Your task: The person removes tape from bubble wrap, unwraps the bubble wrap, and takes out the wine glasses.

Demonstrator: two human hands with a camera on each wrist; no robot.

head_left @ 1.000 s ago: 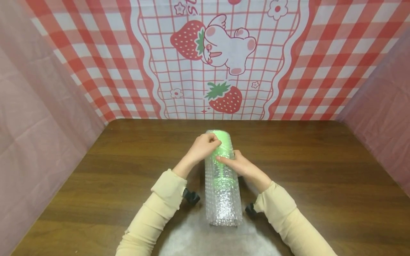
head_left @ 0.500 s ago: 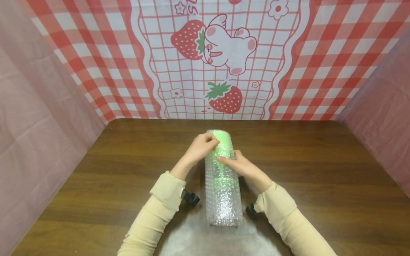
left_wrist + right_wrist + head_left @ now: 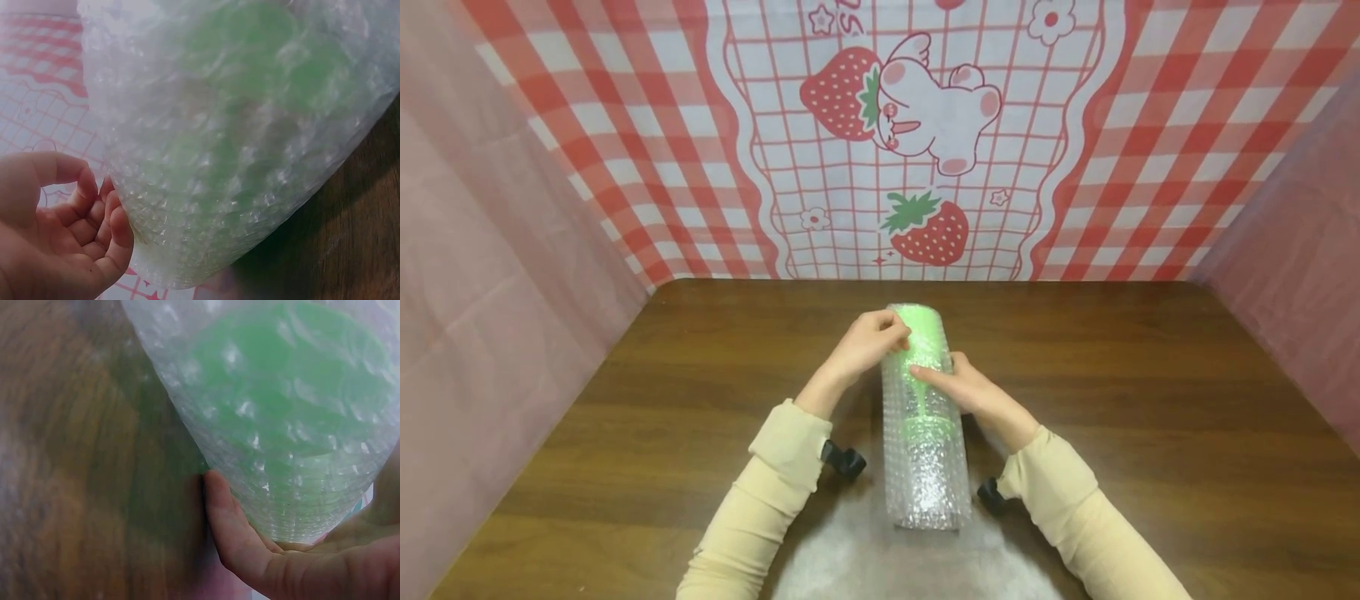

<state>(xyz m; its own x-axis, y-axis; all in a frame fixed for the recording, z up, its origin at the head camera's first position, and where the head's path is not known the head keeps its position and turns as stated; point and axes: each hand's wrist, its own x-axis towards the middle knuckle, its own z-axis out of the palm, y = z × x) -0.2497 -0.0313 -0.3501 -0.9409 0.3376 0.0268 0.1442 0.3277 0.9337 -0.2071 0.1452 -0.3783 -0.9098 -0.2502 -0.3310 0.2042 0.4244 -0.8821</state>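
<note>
A long roll of clear bubble wrap (image 3: 925, 492) lies on the table, pointing away from me. Something light green (image 3: 919, 321) shows through it, its kind blurred by the bubbles. My left hand (image 3: 872, 340) is at the far left part of the roll, fingers curled and tips against the wrap's edge; in the left wrist view the bent fingers (image 3: 94, 231) meet the plastic. From the right, my right hand (image 3: 973, 393) grips the roll, thumb across the top and fingers round the side. The right wrist view shows the fingers (image 3: 240, 547) against the wrap, partly hidden beneath it.
The brown wooden table (image 3: 1150, 417) extends to both sides. A pale greyish patch (image 3: 910, 567) lies at its near edge. Behind stands a red-and-white checked cloth (image 3: 647, 142) with strawberry prints. Pink curtains (image 3: 497, 275) hang at the sides.
My left fingertips have drawn slightly left along the wrap. The roll has shifted a little to the right, and the right hand keeps its grip.
</note>
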